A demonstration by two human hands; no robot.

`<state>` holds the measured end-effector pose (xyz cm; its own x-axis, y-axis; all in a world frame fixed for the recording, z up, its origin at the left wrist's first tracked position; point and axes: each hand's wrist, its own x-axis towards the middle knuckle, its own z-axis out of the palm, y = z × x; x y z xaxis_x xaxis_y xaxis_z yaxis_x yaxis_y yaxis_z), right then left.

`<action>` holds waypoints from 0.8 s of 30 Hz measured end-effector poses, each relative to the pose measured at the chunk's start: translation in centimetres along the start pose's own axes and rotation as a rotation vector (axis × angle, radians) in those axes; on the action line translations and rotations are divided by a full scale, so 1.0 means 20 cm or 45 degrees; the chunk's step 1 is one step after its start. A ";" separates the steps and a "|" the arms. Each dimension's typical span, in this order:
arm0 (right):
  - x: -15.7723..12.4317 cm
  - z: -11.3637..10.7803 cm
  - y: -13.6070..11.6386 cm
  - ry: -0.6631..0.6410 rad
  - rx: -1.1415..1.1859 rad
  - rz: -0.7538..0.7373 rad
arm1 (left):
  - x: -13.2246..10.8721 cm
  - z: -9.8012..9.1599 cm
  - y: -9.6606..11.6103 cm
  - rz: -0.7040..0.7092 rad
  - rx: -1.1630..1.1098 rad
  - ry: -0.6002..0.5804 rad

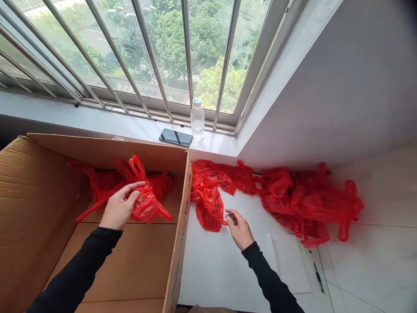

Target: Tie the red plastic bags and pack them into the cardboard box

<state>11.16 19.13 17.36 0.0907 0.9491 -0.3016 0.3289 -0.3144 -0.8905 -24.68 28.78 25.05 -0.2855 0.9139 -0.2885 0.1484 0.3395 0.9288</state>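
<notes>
My left hand (120,207) is over the open cardboard box (140,256), pinching a crumpled red plastic bag (145,204) between thumb and fingers. More red bags (106,182) lie inside the box, behind that hand. To the right of the box, my right hand (239,227) is beside a red bag (210,213) on the white tabletop (208,269). Its thumb and index finger curl at the bag's right tip; whether they grip it is too small to tell. A row of red bags (239,176) runs along the wall to a larger red heap (309,195) at the right.
A clear bottle (197,119) and a black phone (176,137) stand and lie on the windowsill (137,126), behind the box. Metal bars (146,43) cross the window. White paper (291,261) and a black pen (318,277) lie at the lower right.
</notes>
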 end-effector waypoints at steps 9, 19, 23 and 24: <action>0.05 0.21 0.43 -0.012 -0.262 0.172 | 0.33 0.35 -0.29 0.037 0.161 0.037; 0.21 0.40 0.26 0.005 -0.322 0.239 | -0.20 0.25 -0.43 -0.082 0.407 0.098; 0.12 0.17 0.05 0.110 -0.208 0.159 | -0.47 0.22 -0.13 0.048 0.298 -0.040; 0.07 0.11 -0.04 0.128 -0.172 0.121 | -0.55 0.23 -0.03 0.093 0.269 -0.127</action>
<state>8.97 20.67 16.84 0.2182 0.9146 -0.3404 0.4367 -0.4035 -0.8040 -17.33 19.63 26.59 -0.1730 0.9517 -0.2537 0.3628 0.3011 0.8819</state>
